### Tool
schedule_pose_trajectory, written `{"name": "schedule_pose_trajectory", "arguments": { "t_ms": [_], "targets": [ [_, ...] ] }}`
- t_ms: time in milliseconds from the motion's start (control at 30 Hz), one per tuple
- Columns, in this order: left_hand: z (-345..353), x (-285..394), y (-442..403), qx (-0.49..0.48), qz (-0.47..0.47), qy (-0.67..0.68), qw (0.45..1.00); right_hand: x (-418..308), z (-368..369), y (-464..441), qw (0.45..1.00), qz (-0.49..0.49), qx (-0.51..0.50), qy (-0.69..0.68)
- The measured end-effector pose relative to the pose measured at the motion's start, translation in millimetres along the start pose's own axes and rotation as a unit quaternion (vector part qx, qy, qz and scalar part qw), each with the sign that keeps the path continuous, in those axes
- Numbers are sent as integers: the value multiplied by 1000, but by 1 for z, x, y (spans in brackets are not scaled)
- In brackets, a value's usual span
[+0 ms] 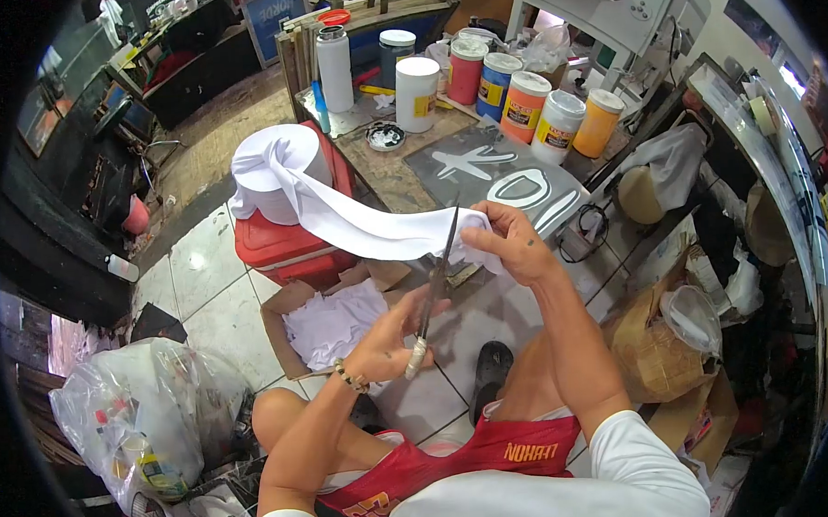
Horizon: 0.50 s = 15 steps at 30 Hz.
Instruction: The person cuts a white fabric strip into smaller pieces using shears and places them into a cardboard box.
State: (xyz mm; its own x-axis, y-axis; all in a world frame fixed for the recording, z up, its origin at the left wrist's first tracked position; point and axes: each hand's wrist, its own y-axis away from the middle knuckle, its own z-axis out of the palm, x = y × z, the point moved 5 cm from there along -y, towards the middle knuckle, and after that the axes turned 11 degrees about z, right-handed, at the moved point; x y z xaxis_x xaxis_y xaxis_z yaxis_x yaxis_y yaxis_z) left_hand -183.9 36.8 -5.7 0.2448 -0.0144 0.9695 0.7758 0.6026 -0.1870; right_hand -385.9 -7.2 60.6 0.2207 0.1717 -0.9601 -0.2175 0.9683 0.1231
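Note:
My left hand [387, 345], with a beaded bracelet at the wrist, is closed on a pair of dark scissors [441, 274] whose handle is wrapped in something pale. Their blades point up and cross the white fabric strip [376, 231] near its right end. My right hand [515, 243] pinches that end, where the cloth bunches. Leftward the strip runs to a big white fabric roll [281, 181] standing on a red cooler [279, 246]. Below it, a cardboard box [278, 322] holds white cloth pieces [335, 322]. Part of the lower blade is hidden by the cloth.
Paint jars, including a white one [417, 94] and an orange one [598, 121], stand on a low worktable [373, 172] with a lettered dark panel [429, 170]. A filled plastic bag [148, 413] lies at left; a torn cardboard box [654, 350] sits at right.

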Motion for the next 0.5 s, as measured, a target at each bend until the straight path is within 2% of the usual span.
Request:
{"name": "schedule_pose_trajectory", "arguments": {
  "t_ms": [167,333,500],
  "targets": [
    [1,2,-1,-2,17,-3,1000,-3,0,1,998,-16,9,66],
    [-1,0,-2,-2,28,-14,1000,-4,9,5,992,19,6,126],
    [-1,4,-1,21,43,-50,998,-1,6,1,997,8,14,80]
  ]
}}
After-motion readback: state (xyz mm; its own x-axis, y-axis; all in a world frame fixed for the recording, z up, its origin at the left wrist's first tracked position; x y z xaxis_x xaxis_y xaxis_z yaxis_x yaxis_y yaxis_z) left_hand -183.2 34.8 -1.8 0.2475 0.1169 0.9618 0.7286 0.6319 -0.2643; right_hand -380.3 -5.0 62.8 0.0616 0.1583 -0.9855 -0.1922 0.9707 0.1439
